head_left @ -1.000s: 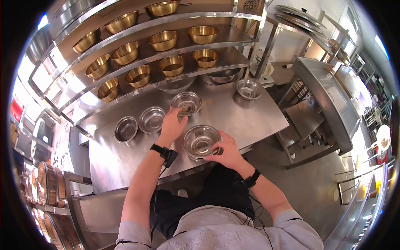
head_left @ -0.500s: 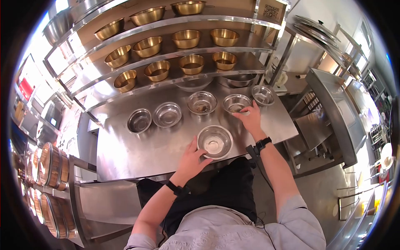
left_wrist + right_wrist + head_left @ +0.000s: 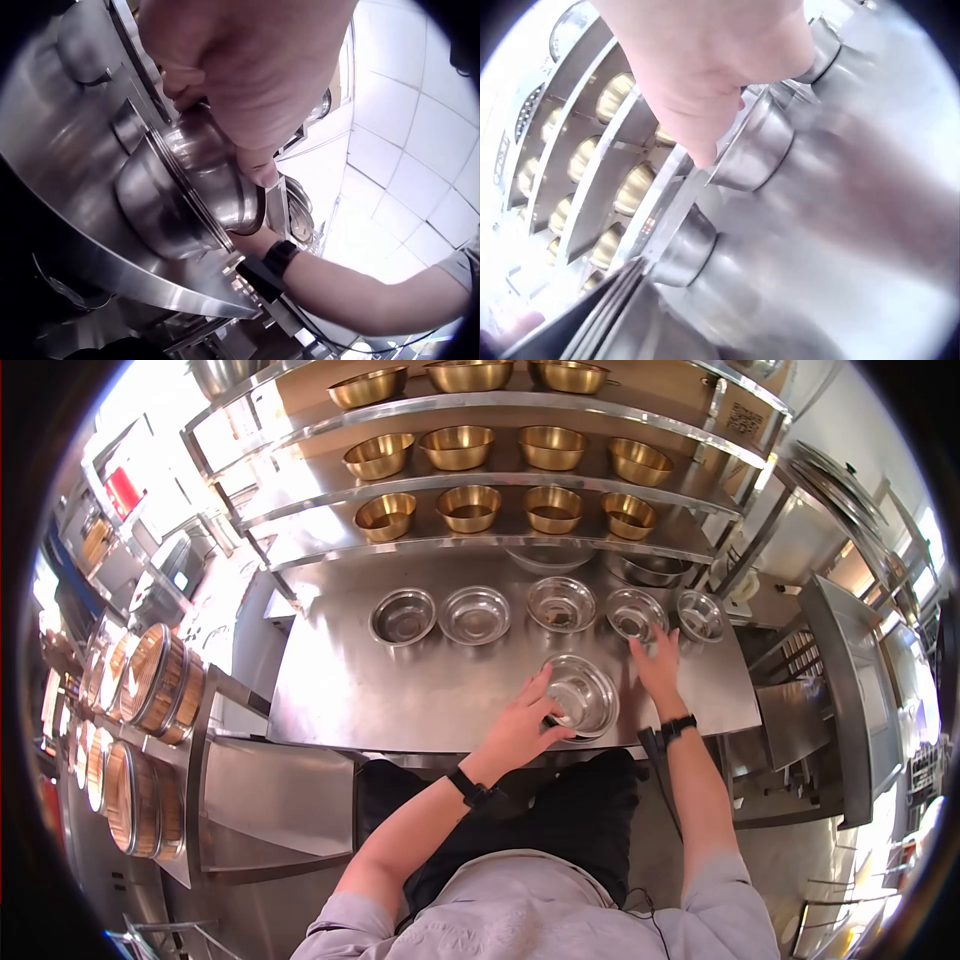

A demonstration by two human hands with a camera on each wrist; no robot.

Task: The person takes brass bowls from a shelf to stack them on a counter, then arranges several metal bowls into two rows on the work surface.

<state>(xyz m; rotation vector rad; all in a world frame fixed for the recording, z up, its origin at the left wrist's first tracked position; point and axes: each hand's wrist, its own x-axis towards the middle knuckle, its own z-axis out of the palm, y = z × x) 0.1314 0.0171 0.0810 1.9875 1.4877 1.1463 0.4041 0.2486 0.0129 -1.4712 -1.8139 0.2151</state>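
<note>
Around a steel bowl (image 3: 214, 169), my left hand (image 3: 515, 732) curls its thumb and fingers. That bowl meets the stacked rims of nested bowls (image 3: 154, 206), which stand near the table's front edge; in the head view the front bowl (image 3: 590, 695) is partly behind the hand. My right hand (image 3: 658, 668), fingers spread, touches the near rim of a small steel bowl (image 3: 636, 617) in the back row. In the right wrist view a fingertip lies along the rim of this bowl (image 3: 759, 150).
Other steel bowls stand in that row: two on the left (image 3: 403, 618) (image 3: 475, 617), one in the middle (image 3: 561, 606), one at the right end (image 3: 699, 617). Behind rises a shelf rack (image 3: 480, 548) of gold bowls (image 3: 468, 510). Wooden steamers (image 3: 155, 685) stand left of the steel table (image 3: 350, 705).
My left hand has gone from the back-row bowl to the front stack. My right hand has left the front stack for a bowl newly standing in the back row. The head view has shifted.
</note>
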